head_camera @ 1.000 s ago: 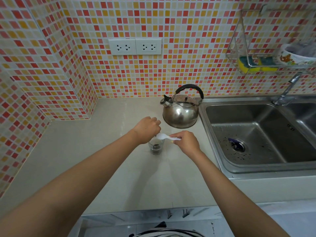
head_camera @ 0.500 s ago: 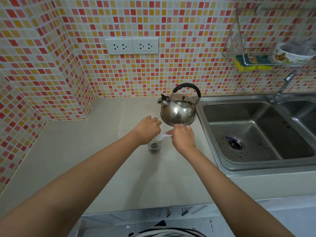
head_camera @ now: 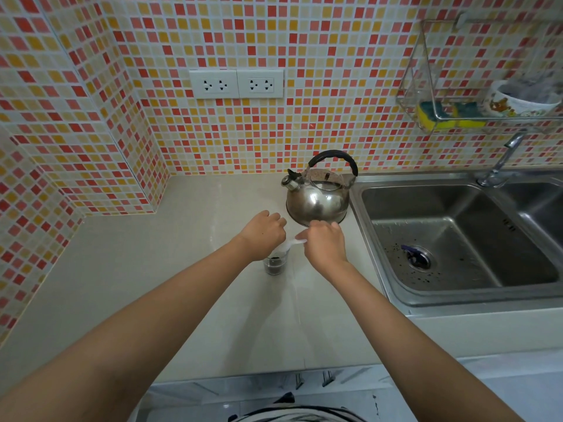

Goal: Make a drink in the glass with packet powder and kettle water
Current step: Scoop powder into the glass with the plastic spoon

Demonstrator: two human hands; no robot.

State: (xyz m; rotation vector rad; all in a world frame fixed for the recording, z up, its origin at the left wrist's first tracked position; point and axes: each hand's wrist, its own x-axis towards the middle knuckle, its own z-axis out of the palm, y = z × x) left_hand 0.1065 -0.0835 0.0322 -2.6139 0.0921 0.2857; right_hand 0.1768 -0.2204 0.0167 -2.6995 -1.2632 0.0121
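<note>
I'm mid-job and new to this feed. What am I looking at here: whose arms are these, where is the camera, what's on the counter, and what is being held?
There is no machine: these are a person's two bare arms, seen from one wide-angle camera worn on the head, looking forward and down. On the pale counter stands a small glass with something dark at the bottom, and behind it a steel kettle, beside the sink. The left hand is curled over the glass. The right hand pinches one end of a small white packet, which reaches across to the left hand above the glass. Whether it is open, I cannot tell. A wall rack holds sponges.
</note>
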